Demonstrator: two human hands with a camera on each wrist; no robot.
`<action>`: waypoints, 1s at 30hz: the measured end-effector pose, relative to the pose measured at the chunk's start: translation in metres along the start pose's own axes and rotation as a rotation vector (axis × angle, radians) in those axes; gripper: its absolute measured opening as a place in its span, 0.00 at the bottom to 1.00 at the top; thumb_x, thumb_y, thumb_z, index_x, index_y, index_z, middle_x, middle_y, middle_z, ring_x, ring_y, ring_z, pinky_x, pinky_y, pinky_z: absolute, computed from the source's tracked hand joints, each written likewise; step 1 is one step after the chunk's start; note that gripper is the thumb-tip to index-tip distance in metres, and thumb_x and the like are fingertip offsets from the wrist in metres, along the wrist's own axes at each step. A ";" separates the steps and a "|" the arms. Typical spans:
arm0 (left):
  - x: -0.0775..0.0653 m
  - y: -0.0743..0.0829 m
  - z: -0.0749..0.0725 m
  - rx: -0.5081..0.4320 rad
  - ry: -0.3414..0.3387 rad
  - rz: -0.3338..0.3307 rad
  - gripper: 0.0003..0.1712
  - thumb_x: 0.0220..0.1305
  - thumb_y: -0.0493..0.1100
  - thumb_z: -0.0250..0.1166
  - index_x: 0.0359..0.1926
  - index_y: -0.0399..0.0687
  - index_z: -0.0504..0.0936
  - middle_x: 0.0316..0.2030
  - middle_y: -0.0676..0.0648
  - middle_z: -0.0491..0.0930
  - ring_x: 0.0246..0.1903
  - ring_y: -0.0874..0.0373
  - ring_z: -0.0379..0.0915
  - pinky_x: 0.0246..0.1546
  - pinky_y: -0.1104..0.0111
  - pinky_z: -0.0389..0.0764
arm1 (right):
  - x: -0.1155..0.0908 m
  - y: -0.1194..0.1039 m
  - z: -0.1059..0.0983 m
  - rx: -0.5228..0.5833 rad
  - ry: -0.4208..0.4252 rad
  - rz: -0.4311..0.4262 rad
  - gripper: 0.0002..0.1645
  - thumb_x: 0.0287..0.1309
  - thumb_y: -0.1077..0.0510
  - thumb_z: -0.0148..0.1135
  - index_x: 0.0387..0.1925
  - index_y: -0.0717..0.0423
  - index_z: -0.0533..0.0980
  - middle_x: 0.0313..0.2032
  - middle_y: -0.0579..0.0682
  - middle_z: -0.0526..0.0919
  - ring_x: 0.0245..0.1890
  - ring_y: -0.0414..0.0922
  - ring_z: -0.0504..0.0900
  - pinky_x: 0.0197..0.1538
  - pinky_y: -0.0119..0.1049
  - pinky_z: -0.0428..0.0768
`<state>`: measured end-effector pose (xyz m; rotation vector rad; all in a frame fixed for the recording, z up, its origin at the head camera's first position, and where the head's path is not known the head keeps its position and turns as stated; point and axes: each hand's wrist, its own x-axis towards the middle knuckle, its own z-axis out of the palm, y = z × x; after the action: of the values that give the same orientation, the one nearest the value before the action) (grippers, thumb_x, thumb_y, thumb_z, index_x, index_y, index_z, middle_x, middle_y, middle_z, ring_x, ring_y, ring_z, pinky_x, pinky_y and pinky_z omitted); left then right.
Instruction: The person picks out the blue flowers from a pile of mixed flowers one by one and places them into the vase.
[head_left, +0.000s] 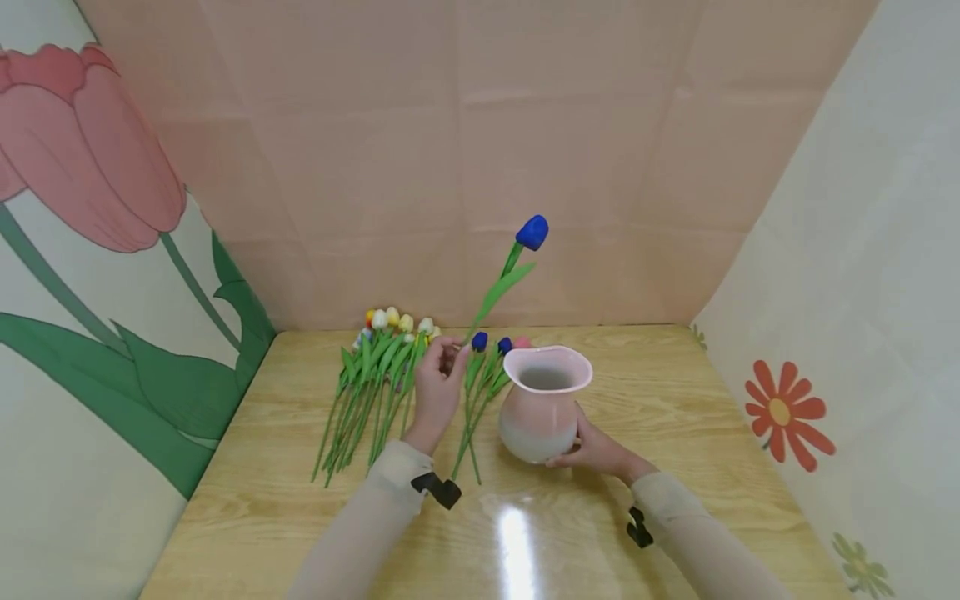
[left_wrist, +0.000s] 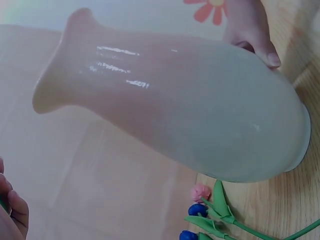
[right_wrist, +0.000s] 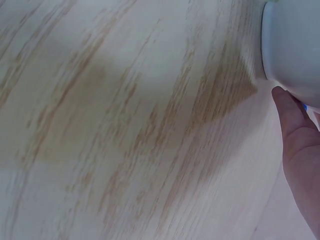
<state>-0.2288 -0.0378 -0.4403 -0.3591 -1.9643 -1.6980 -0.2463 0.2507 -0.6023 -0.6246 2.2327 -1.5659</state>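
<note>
My left hand [head_left: 437, 390] pinches the lower stem of a blue tulip [head_left: 533, 233]; the bloom points up and right, above the vase's height. In the left wrist view only the fingertips of that left hand [left_wrist: 17, 212] show, at the lower left edge. A pink-and-white vase [head_left: 536, 421] with a flared, wavy rim stands to its right, its mouth facing up. My right hand [head_left: 603, 450] holds the vase low on its right side, thumb near the base. In the right wrist view the vase's white base [right_wrist: 295, 50] is beside the right hand [right_wrist: 300, 145].
Left on the wooden table [head_left: 247, 500] lies a bunch of tulips [head_left: 375, 383], white and yellow among them. Between it and the vase lie two blue tulips [head_left: 480, 341] and a pink flower [head_left: 522, 342]. A pinkish backdrop [head_left: 450, 167] rises behind.
</note>
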 end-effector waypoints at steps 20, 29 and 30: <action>-0.008 0.020 0.001 -0.003 -0.056 0.074 0.07 0.63 0.33 0.57 0.40 0.31 0.74 0.26 0.36 0.74 0.20 0.59 0.64 0.18 0.75 0.66 | -0.041 -0.073 -0.063 0.195 0.222 -0.574 0.59 0.55 0.56 0.64 0.69 0.61 0.30 0.65 0.75 0.43 0.67 0.54 0.53 0.61 0.38 0.64; -0.008 0.029 0.008 -0.025 -0.038 0.155 0.04 0.62 0.31 0.58 0.38 0.33 0.76 0.24 0.38 0.74 0.19 0.64 0.63 0.18 0.75 0.65 | -0.034 -0.221 -0.032 -0.138 0.590 -0.519 0.39 0.52 0.76 0.58 0.65 0.64 0.56 0.59 0.65 0.66 0.60 0.59 0.64 0.62 0.43 0.64; -0.008 0.031 0.008 -0.035 -0.039 0.162 0.04 0.62 0.31 0.58 0.38 0.32 0.76 0.24 0.39 0.74 0.20 0.65 0.63 0.18 0.75 0.65 | -0.030 -0.232 -0.025 -0.156 0.567 -0.503 0.38 0.53 0.75 0.58 0.64 0.65 0.57 0.59 0.63 0.67 0.59 0.59 0.66 0.61 0.44 0.65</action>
<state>-0.2084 -0.0231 -0.4191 -0.5530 -1.8799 -1.6351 -0.1971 0.2179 -0.3741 -0.9374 2.7861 -2.0194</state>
